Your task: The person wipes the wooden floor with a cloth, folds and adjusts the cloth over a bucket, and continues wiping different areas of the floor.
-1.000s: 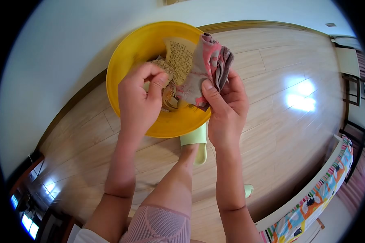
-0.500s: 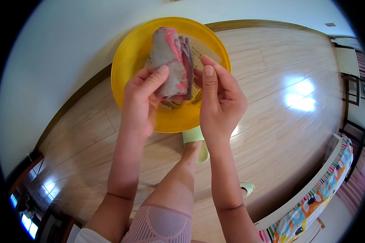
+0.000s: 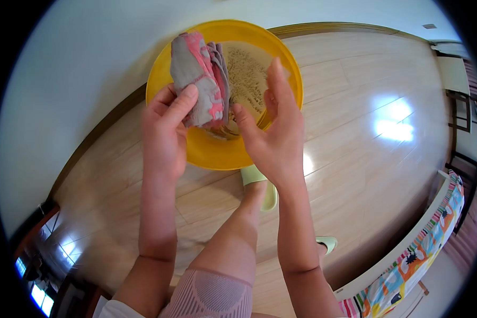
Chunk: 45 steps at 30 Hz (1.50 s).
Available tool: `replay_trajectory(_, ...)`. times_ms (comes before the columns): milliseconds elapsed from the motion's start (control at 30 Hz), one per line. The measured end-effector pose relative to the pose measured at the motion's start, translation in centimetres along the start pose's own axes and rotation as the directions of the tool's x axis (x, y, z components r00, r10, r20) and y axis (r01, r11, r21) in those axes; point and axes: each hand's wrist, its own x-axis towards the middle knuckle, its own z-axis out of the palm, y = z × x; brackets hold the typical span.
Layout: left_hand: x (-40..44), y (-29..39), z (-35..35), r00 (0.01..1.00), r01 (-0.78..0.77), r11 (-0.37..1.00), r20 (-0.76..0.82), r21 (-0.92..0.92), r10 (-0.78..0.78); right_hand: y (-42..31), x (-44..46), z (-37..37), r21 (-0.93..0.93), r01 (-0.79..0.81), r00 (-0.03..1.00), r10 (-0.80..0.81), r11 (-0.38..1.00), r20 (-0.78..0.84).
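1. One left hand [image 3: 164, 124], upper left of centre in the frame, has its grip closed around the lower part of a folded cloth, thumb lying across the front.
2. Grey and pink, the folded cloth [image 3: 188, 69] is in the upper middle of the frame, tilted slightly, above the left part of a yellow bucket's opening.
3. The yellow bucket [image 3: 217, 156] stands at top centre, near the wall; inside is a beige sheet [image 3: 246, 71] with dark marks too blurred to read.
4. Just below the bucket is a pale green slipper [image 3: 270, 197] on a foot.
5. At upper centre, the right hand [image 3: 275, 130] has a wide-open grip holding nothing, its thumb just beside the cloth; contact cannot be told.
6. At lower right lies brightly patterned fabric [image 3: 414, 259].
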Motion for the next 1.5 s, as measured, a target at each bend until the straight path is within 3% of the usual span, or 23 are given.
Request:
replay_trajectory(133,-1.3,-0.6,0.6,0.99,0.06,0.998,0.127,0.03,-0.064,-0.1,-0.9,0.6,0.397,-0.365,0.93,0.349,0.842,0.115)
replay_trajectory(200,-1.5,-1.7,-0.3,0.976,0.033,0.995,0.211,0.098,-0.053,-0.6,-1.1,0.1,0.357,-0.43,0.902,0.376,0.829,0.213)
replay_trajectory(233,-1.6,-2.3,-0.8,0.986,-0.038,0.977,0.167,0.211,0.002,-0.9,-1.2,0.0,0.336,-0.462,0.883,0.388,0.821,0.264)
replay_trajectory(267,-1.8,-3.0,-1.2,0.99,-0.104,0.941,0.128,0.322,0.065,-1.6,-1.6,0.2,0.449,-0.413,0.91,0.375,0.792,0.174)
replay_trajectory(300,-2.1,-3.2,-1.3,0.986,-0.161,0.889,0.096,0.429,0.133,-1.9,-2.1,0.0,0.431,-0.401,0.914,0.386,0.809,0.126)
replay_trajectory(333,-2.5,-3.1,-1.3,0.943,-0.314,0.739,0.106,0.596,0.315,-2.1,-2.6,-0.2,0.412,-0.39,0.915,0.395,0.823,0.079)
replay_trajectory(400,-3.1,-2.5,-1.2,0.752,-0.484,0.288,0.224,0.826,0.62,-2.5,-3.6,-0.7,0.4,-0.405,0.902,0.432,0.822,0.026)
replay_trajectory(500,-3.4,-2.6,-3.1,0.643,-0.406,0.059,0.239,0.912,0.728,-3.7,-5.4,-1.6,0.441,-0.455,0.862,0.507,0.774,0.0)
replay_trajectory(600,-3.2,-4.2,-6.6,0.687,-0.243,0.155,0.057,0.958,0.724,-4.7,-7.2,-2.7,0.525,-0.446,0.836,0.547,0.724,-0.043)
replay_trajectory(667,-2.9,-4.0,-7.7,0.907,-0.092,0.613,-0.188,0.785,0.376,-4.9,-8.3,-3.6,0.512,-0.408,0.842,0.528,0.756,-0.108)
replay_trajectory(700,-2.9,-3.7,-7.9,0.96,0.042,0.77,-0.238,0.637,0.144,-5.2,-9.0,-4.1,0.506,-0.388,0.842,0.519,0.77,-0.144)
replay_trajectory(800,-3.6,-2.6,-7.2,0.975,0.205,0.945,-0.135,0.254,-0.175,-6.8,-11.1,-5.5,0.52,-0.353,0.849,0.5,0.778,-0.172)
replay_trajectory(900,-2.4,-3.4,-9.2,0.99,0.144,0.967,-0.037,0.209,-0.14,-9.9,-13.3,-6.8,0.586,-0.337,0.819,0.537,0.737,-0.204)
replay_trajectory(1000,-3.8,-2.9,-10.3,0.991,0.134,0.971,-0.056,0.2,-0.125,-11.9,-15.6,-8.8,0.614,-0.284,0.789,0.543,0.736,-0.287)
replay_trajectory(1233,-12.3,1.8,-21.2,0.975,0.118,0.991,-0.198,0.065,-0.103,-18.4,-21.3,-11.9,0.611,-0.14,0.764,0.478,0.779,-0.434)
replay_trajectory(1500,-19.9,4.1,-36.8,0.929,0.103,0.994,-0.361,0.039,-0.082,-22.9,-29.0,-10.6,0.612,-0.114,0.742,0.477,0.782,-0.471)
